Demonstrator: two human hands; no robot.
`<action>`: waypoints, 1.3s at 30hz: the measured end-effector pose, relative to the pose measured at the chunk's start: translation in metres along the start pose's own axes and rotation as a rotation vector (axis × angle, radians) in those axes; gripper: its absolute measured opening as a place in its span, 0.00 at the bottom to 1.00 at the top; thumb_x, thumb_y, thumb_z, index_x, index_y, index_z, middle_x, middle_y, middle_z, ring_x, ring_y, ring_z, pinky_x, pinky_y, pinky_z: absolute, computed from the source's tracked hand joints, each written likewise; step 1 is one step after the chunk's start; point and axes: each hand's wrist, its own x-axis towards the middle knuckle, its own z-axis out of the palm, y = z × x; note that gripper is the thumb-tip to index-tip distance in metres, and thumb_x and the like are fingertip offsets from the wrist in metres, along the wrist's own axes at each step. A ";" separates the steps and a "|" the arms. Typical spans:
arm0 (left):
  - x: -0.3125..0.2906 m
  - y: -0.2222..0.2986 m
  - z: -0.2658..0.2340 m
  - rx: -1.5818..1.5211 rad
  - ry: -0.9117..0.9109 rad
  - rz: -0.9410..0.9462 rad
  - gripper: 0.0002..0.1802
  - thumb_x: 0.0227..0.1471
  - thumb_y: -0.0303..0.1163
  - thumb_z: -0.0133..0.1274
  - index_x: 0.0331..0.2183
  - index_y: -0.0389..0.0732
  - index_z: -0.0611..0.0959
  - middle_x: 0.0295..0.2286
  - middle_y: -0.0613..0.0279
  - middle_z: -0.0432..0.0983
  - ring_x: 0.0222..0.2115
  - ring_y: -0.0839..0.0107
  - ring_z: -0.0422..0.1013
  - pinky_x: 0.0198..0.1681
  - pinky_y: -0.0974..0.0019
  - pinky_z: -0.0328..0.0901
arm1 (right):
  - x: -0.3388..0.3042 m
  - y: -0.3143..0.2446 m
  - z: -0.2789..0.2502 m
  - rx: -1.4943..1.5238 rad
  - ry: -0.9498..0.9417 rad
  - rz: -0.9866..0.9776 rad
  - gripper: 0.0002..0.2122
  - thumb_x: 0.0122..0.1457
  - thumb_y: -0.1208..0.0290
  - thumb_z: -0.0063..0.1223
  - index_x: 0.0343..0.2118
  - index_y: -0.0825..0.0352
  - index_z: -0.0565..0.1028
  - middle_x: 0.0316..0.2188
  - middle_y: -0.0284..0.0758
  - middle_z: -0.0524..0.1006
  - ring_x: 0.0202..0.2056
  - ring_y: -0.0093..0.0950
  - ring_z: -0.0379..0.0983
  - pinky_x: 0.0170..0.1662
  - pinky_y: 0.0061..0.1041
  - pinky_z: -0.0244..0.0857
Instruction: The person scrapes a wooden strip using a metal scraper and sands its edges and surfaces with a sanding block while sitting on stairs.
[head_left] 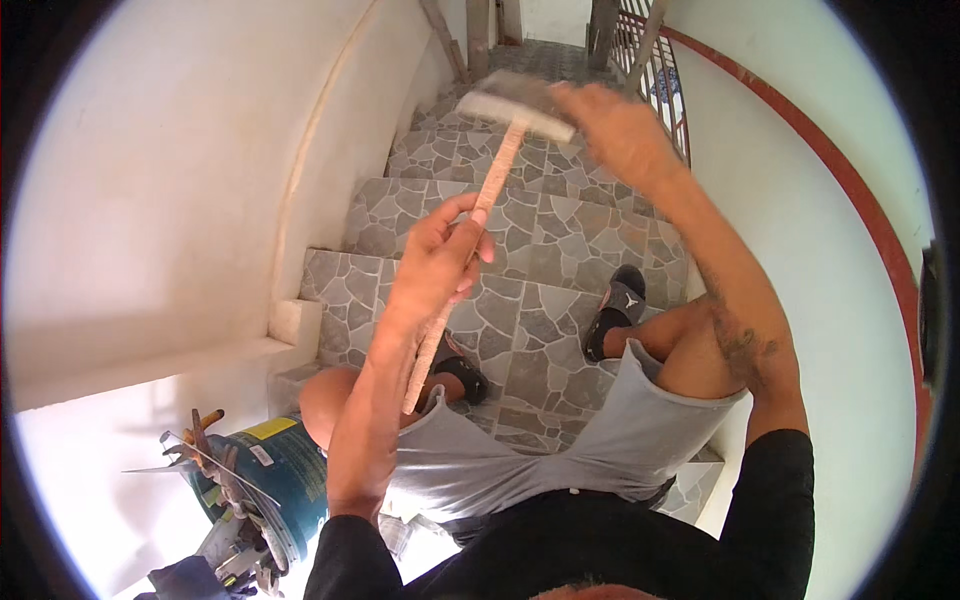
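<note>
A T-shaped tool has a long pale, rough-looking handle (497, 178) and a wide whitish head (513, 112). Brownish material along the far side of that head is blurred, so its exact kind is unclear. My left hand (440, 252) is closed around the middle of the handle, whose lower end slants down toward my left knee. At the right end of the head, my right hand (622, 135) is smeared by motion. Its fingertips are by the brownish edge; whether they grip it I cannot tell.
I sit above stone-patterned tiled stairs (570, 235) that descend ahead, my sandalled feet on a step. A dark green bucket (290, 475) crammed with hand tools stands at my left. Pale walls (190, 170) flank the stairs. A metal railing (640, 60) and wooden posts stand farther down.
</note>
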 end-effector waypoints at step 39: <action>0.003 -0.003 -0.001 -0.032 0.059 -0.014 0.15 0.65 0.37 0.46 0.49 0.40 0.73 0.21 0.69 0.70 0.10 0.87 0.55 0.10 0.79 0.48 | 0.020 -0.032 -0.020 1.466 -0.258 0.665 0.17 0.68 0.64 0.44 0.43 0.78 0.73 0.31 0.41 0.82 0.20 0.19 0.68 0.21 0.21 0.64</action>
